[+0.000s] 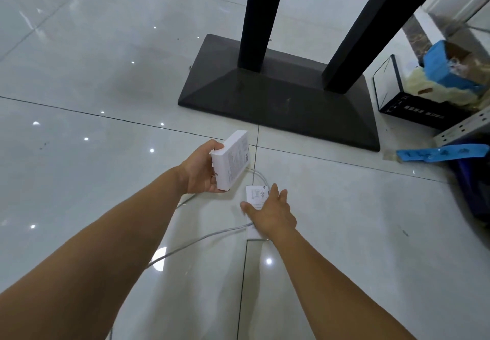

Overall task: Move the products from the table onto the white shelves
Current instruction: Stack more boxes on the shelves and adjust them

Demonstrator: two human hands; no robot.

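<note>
White box (233, 162) in left hand (201, 174), right hand (273, 216) overlapping second box (256, 193)

Glossy tiled floor around a black stand

Large pale tiles of the floor (79, 74), split by thin dark joints, carry small bright dots of reflected light. A black sloped base (278, 106) sits on them, and two black posts (258, 16) rise from it out of the top edge. At the far right lie a black crate (397, 113), a blue box (442, 67), a white perforated rail (461, 127) and a blue strip (440, 152). A grey cable (201, 239) loops across the tiles.
</note>
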